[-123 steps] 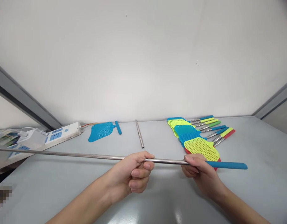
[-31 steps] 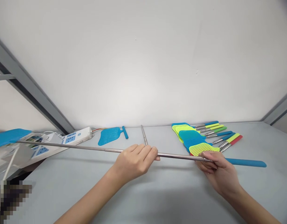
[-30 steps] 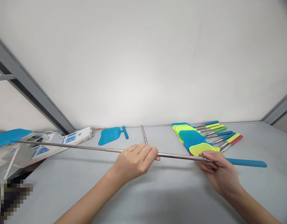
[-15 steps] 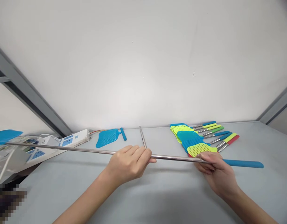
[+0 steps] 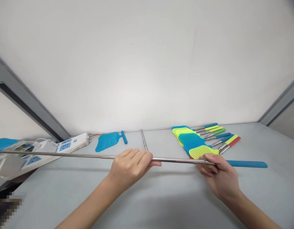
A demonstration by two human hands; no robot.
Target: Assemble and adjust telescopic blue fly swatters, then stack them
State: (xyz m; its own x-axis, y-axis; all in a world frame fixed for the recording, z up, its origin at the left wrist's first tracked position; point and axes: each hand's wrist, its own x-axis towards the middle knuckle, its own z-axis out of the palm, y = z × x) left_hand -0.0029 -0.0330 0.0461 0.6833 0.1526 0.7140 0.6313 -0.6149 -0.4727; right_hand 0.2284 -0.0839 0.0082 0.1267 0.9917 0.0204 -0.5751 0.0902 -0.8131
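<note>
- At the far left I can see the blue flat end [image 5: 4, 144] of the long fly swatter [image 5: 106, 156]. The swatter is held up level over the gray table [image 5: 268, 197], its shiny pole running nearly straight across.
- Behind the pole, a white power strip [image 5: 65, 146] with blue sockets sits slanted, with plugs in it.
- Next, a loose blue paddle [image 5: 107, 141] lies flat by the wall [image 5: 147, 63], with a short blue bar [image 5: 124, 137] across its neck.
- The left hand [image 5: 132, 165] is wrapped over the pole, knuckles up. Its fingers are curled and pressed together.
- Just behind that hand, a thin metal rod [image 5: 144, 140] lies on the table, pointing at the wall.
- Then comes a fanned pile of swatters [image 5: 199, 140], yellow and blue on top, with bright handles pointing right.
- In front of the pile, the right hand [image 5: 218, 173] pinches the pole, thumb on top and fingers bent under.
- Past it, the swatter's blue grip [image 5: 248, 164] sticks out to the right.
</note>
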